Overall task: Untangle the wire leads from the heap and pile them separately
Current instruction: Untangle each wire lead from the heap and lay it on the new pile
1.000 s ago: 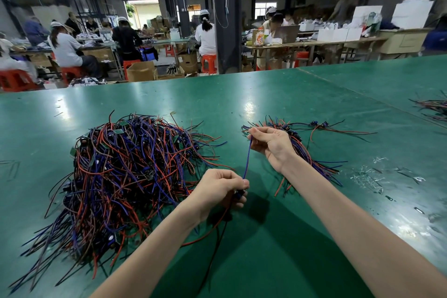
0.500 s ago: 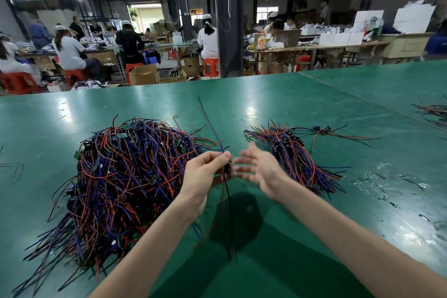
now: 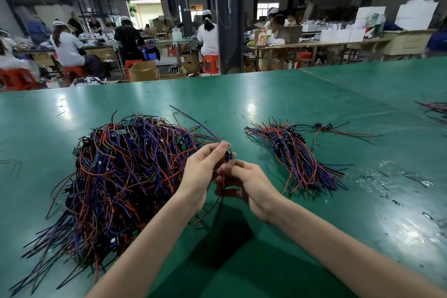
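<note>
I read left hand (image 3: 204, 174) pinching one wire lead (image 3: 227, 155) at its connector, above green table (image 3: 242, 261). Right hand (image 3: 249, 185) just below, fingers curled round its hanging wires. Heap (image 3: 125, 176) lies left. Sorted pile (image 3: 298, 162) lies right, apart.

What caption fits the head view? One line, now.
Left hand and right hand hold one wire lead over the green table, between tangled heap and sorted pile.

Heap (image 3: 121, 176) left, pile (image 3: 297, 159) right
</note>
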Demonstrator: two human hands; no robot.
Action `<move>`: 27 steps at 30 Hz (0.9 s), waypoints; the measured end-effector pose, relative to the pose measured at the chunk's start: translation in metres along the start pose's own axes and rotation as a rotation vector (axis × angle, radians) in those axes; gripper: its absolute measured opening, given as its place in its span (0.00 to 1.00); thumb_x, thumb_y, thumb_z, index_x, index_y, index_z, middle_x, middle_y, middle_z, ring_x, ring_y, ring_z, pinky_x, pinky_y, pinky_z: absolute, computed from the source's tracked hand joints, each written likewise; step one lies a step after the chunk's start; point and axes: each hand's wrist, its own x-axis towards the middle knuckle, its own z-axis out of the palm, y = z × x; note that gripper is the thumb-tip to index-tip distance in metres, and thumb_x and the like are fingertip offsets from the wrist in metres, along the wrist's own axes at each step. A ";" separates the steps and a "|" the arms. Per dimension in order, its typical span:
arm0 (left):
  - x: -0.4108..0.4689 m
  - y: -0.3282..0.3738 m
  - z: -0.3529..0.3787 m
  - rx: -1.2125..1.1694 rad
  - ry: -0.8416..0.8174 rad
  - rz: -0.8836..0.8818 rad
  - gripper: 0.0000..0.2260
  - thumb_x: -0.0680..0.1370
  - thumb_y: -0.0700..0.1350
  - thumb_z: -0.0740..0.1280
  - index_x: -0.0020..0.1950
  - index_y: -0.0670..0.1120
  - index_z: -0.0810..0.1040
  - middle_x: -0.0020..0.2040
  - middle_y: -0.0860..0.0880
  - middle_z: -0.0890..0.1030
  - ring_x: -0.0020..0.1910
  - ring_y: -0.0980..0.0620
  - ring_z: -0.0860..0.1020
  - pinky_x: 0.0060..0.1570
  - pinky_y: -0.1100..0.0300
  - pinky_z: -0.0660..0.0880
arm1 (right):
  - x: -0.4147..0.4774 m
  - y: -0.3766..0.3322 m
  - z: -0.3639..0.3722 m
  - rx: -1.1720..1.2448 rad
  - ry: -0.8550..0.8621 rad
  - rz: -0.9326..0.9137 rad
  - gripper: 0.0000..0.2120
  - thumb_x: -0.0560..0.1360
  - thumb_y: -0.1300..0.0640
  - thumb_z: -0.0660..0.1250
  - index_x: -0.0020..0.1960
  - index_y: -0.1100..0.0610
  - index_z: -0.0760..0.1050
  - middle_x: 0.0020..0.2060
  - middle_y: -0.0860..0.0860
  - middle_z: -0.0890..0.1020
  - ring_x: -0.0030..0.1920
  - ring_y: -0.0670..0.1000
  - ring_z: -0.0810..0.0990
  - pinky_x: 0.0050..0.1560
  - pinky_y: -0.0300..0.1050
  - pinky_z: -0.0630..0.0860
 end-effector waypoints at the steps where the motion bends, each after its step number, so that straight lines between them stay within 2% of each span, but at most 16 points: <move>1: 0.000 0.000 0.000 -0.003 -0.034 -0.018 0.04 0.77 0.40 0.66 0.48 0.45 0.80 0.42 0.45 0.83 0.37 0.52 0.79 0.36 0.63 0.74 | 0.001 0.000 -0.002 0.005 0.014 0.003 0.11 0.78 0.65 0.60 0.39 0.59 0.75 0.28 0.50 0.80 0.29 0.45 0.78 0.35 0.44 0.80; 4: 0.001 -0.002 -0.004 0.023 -0.048 -0.016 0.07 0.76 0.35 0.67 0.50 0.45 0.80 0.40 0.44 0.83 0.36 0.54 0.81 0.36 0.66 0.76 | 0.001 0.000 -0.004 -0.064 -0.004 -0.010 0.10 0.79 0.64 0.60 0.41 0.60 0.77 0.28 0.50 0.79 0.29 0.46 0.77 0.33 0.41 0.78; 6: 0.001 -0.003 -0.005 0.078 -0.017 0.013 0.04 0.76 0.35 0.67 0.46 0.42 0.80 0.39 0.43 0.82 0.36 0.52 0.79 0.39 0.63 0.77 | 0.001 0.000 -0.004 -0.136 -0.034 -0.044 0.10 0.78 0.64 0.61 0.42 0.60 0.78 0.28 0.49 0.79 0.29 0.45 0.77 0.33 0.39 0.77; 8: 0.000 -0.003 -0.005 0.125 -0.012 0.044 0.06 0.77 0.36 0.65 0.42 0.40 0.79 0.38 0.43 0.79 0.39 0.49 0.76 0.42 0.59 0.74 | 0.001 0.001 -0.005 -0.211 -0.044 -0.087 0.08 0.78 0.65 0.62 0.44 0.61 0.79 0.29 0.49 0.80 0.30 0.44 0.77 0.34 0.38 0.77; 13: -0.001 0.002 -0.002 0.117 0.043 0.105 0.05 0.78 0.35 0.64 0.44 0.41 0.78 0.39 0.44 0.78 0.38 0.52 0.74 0.41 0.63 0.73 | 0.004 0.000 -0.012 -0.237 -0.069 -0.091 0.08 0.76 0.70 0.63 0.50 0.63 0.79 0.32 0.52 0.81 0.29 0.45 0.79 0.36 0.38 0.79; 15: 0.000 0.004 -0.003 0.102 0.057 0.131 0.03 0.78 0.34 0.64 0.48 0.38 0.77 0.40 0.43 0.77 0.38 0.51 0.75 0.42 0.61 0.74 | 0.006 0.000 -0.014 -0.248 -0.067 -0.089 0.06 0.76 0.69 0.63 0.49 0.64 0.79 0.31 0.52 0.81 0.28 0.45 0.79 0.33 0.38 0.79; 18: 0.000 0.004 -0.004 0.076 0.076 0.159 0.05 0.78 0.33 0.63 0.52 0.36 0.76 0.40 0.43 0.77 0.36 0.53 0.76 0.42 0.63 0.77 | 0.009 -0.001 -0.016 -0.329 -0.048 -0.092 0.05 0.76 0.67 0.66 0.43 0.61 0.79 0.27 0.50 0.81 0.26 0.45 0.78 0.30 0.37 0.77; 22: 0.003 0.011 -0.008 0.038 0.103 0.204 0.04 0.78 0.33 0.62 0.48 0.38 0.76 0.36 0.46 0.76 0.31 0.55 0.76 0.38 0.65 0.78 | 0.011 0.002 -0.020 -0.446 -0.077 -0.068 0.06 0.74 0.71 0.66 0.43 0.63 0.79 0.29 0.53 0.80 0.26 0.47 0.76 0.30 0.38 0.76; 27: 0.009 0.020 -0.021 -0.013 0.143 0.227 0.05 0.78 0.33 0.62 0.46 0.39 0.77 0.36 0.45 0.77 0.32 0.54 0.76 0.38 0.65 0.79 | 0.013 0.007 -0.021 -0.545 -0.113 -0.011 0.10 0.73 0.72 0.66 0.42 0.59 0.80 0.31 0.52 0.81 0.28 0.48 0.77 0.32 0.39 0.77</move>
